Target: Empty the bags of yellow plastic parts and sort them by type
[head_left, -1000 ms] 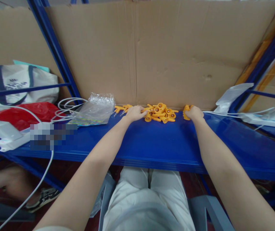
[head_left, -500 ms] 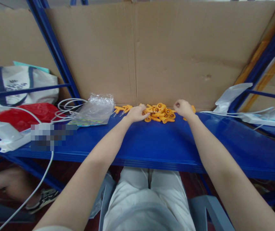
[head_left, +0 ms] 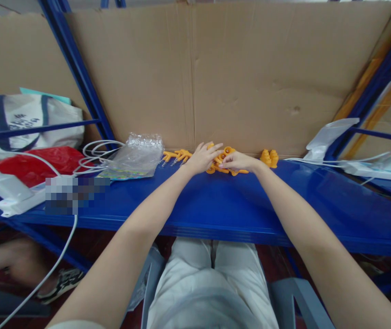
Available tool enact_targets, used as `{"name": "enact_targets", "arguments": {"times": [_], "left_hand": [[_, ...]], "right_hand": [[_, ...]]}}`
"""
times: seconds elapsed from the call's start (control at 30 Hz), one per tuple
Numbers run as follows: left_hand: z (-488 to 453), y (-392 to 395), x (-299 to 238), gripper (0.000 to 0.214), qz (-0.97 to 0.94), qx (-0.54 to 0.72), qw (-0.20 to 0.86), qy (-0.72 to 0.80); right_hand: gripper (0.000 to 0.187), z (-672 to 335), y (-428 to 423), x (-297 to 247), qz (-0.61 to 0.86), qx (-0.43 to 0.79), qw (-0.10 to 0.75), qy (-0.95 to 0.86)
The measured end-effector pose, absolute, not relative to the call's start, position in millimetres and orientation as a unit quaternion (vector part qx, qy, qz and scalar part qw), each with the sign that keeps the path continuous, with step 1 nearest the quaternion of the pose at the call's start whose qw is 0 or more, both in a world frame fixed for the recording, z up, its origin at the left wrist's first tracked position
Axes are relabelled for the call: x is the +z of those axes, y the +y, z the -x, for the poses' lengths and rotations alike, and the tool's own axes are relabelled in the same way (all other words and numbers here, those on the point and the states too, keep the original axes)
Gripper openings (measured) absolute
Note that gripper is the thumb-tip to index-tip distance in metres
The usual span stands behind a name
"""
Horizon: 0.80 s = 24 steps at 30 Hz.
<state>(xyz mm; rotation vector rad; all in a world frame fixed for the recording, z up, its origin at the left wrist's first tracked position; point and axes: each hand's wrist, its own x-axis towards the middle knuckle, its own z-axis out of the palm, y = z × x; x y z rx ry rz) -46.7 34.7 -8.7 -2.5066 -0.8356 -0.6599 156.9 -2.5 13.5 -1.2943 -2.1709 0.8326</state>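
My left hand [head_left: 203, 159] is over the left side of a pile of orange plastic pieces [head_left: 229, 150], its fingers stretched out and apart. An orange tip shows behind those fingers. From the right, my right hand [head_left: 239, 161] reaches into the same pile with its fingers bent together; whatever lies between them is hidden. Some pile pieces have round cup-like ends with dark centres. Left of my left hand lie several branching orange pieces [head_left: 182, 154] with small metal chains or spirals. Two or so ridged orange pieces [head_left: 269, 158] stand to the right of my right hand.
A blue shelf top [head_left: 223, 205] is backed by cardboard [head_left: 250, 77]. On the left are a clear plastic bag [head_left: 135, 157], white cables, a power strip [head_left: 20, 203], a red bag [head_left: 51, 162] and a canvas bag. Another person's leg [head_left: 20, 260] shows below left.
My right hand has moved left from beside the ridged orange pieces into the pile, uncovering those pieces. My left hand has shifted slightly right, and its fingers have spread.
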Motion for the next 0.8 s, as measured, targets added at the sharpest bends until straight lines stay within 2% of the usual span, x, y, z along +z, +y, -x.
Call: {"name": "enact_targets", "arguments": {"times": [0.17, 0.4, 0.57, 0.8], "left_hand": [[45, 35, -6, 0.060, 0.895, -0.283, 0.218, -0.267], [37, 22, -5, 0.041, 0.899, -0.288, 0.222, -0.242], [27, 19, -10, 0.039, 0.905, -0.293, 0.222, -0.214], [24, 22, -12, 0.035, 0.906, -0.291, 0.211, -0.225]], "right_hand": [[0.040, -152, -8, 16, 0.467, 0.418, 0.291, -0.723], [0.033, -150, -4, 15, 0.501, 0.436, 0.406, -0.628], [0.031, -146, -1, 14, 0.495, 0.455, 0.466, -0.576], [0.028, -138, -6, 15, 0.504, 0.500, 0.466, -0.527]]}}
